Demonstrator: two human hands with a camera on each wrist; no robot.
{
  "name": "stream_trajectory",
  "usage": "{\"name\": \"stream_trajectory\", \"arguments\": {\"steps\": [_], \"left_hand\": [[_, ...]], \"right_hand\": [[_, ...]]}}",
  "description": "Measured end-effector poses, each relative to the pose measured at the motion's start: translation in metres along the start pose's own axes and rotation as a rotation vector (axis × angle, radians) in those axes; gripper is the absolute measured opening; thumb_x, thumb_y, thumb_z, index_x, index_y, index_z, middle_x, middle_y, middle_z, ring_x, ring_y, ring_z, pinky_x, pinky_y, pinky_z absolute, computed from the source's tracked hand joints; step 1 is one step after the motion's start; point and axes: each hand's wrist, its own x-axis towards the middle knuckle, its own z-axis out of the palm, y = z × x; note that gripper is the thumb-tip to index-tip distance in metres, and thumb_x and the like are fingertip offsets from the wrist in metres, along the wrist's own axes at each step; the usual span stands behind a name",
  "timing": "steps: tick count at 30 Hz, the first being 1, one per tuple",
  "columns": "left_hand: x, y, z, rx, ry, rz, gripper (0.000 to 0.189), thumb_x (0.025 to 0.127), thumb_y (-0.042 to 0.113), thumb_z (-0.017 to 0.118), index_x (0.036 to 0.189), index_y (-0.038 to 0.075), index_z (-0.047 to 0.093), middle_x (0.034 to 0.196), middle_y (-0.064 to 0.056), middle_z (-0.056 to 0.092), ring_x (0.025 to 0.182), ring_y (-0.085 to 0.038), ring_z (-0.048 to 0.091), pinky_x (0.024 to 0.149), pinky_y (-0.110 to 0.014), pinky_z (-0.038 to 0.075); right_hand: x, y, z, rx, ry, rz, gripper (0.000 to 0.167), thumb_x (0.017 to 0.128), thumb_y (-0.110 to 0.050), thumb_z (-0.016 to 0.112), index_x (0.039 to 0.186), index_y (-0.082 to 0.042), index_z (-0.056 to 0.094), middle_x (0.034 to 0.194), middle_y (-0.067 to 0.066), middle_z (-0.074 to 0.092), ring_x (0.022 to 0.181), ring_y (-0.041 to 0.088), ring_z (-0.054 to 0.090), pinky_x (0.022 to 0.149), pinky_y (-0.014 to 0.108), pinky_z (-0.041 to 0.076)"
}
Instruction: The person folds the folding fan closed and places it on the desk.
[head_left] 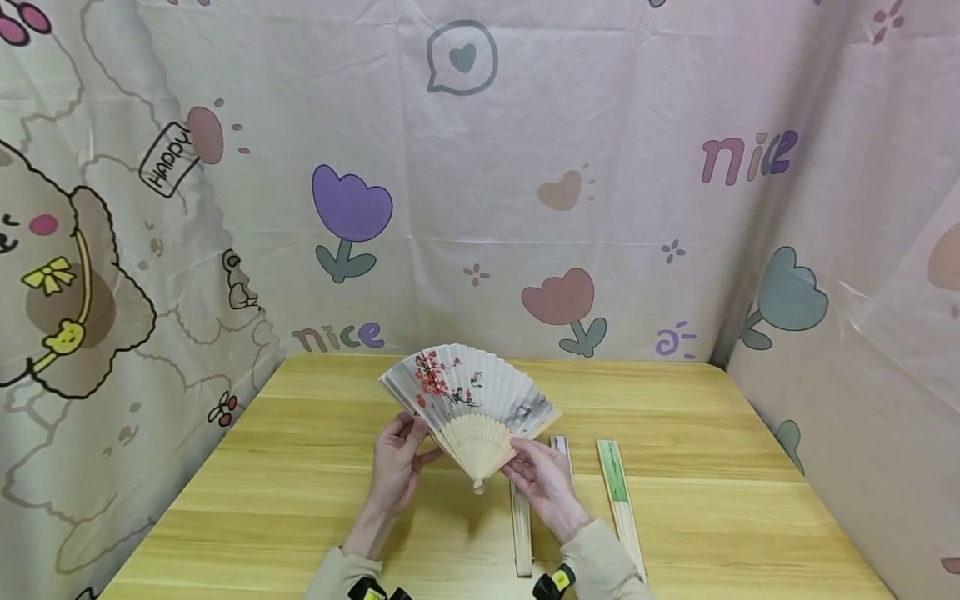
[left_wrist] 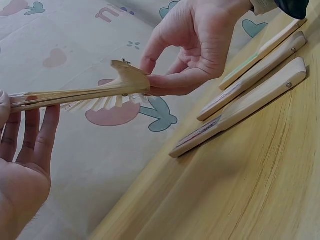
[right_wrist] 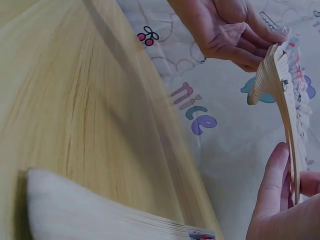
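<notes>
A folding fan (head_left: 480,442) is spread wide and held up above the table, its pleated white leaf (head_left: 465,383) painted with red blossoms and small birds. My left hand (head_left: 397,462) grips the left outer edge of the fan between thumb and fingers. At the opposite edge, my right hand (head_left: 543,479) pinches the outer rib, seen also in the left wrist view with thumb and fingers at the rib's end (left_wrist: 142,87). The fan's narrow pivot end points down towards me, between the two hands.
Three folded fans lie side by side on the wooden table (head_left: 300,500): one fan (head_left: 522,533) below the right hand, another fan (head_left: 561,448) partly hidden behind it, and a green-leafed fan (head_left: 617,483) farther right. Printed cloth (head_left: 480,208) hangs behind and at both sides.
</notes>
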Motion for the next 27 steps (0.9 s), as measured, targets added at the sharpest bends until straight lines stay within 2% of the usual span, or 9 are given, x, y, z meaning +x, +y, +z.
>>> {"name": "stream_trajectory", "arguments": {"steps": [9, 17, 27], "left_hand": [[-0.0002, -0.0004, 0.0015, 0.026, -0.040, 0.025, 0.032, 0.104, 0.000, 0.048, 0.115, 0.021, 0.070, 0.107, 0.007, 0.075, 0.096, -0.005, 0.072, 0.077, -0.032, 0.068], [-0.0012, 0.0004, 0.0004, 0.036, -0.038, 0.037, 0.033, 0.105, 0.002, 0.048, 0.116, 0.023, 0.070, 0.108, 0.009, 0.076, 0.096, -0.004, 0.072, 0.077, -0.031, 0.068], [-0.0021, 0.0008, 0.0001, 0.043, -0.043, 0.026, 0.032, 0.104, 0.002, 0.049, 0.114, 0.023, 0.071, 0.108, 0.009, 0.076, 0.095, -0.004, 0.072, 0.079, -0.031, 0.067]], "right_hand": [[0.0007, 0.0003, -0.0012, -0.025, -0.001, -0.018, 0.015, 0.094, -0.008, 0.067, 0.082, -0.014, 0.075, 0.073, 0.000, 0.074, 0.071, 0.009, 0.072, 0.073, 0.024, 0.067], [0.0011, 0.0009, -0.0023, -0.027, 0.000, -0.003, 0.015, 0.094, -0.008, 0.065, 0.084, -0.013, 0.075, 0.074, 0.001, 0.075, 0.071, 0.010, 0.074, 0.076, 0.025, 0.067], [0.0009, 0.0022, -0.0027, -0.035, -0.007, -0.020, 0.014, 0.093, -0.007, 0.069, 0.083, -0.014, 0.076, 0.076, 0.003, 0.077, 0.073, 0.012, 0.075, 0.076, 0.026, 0.067]]}}
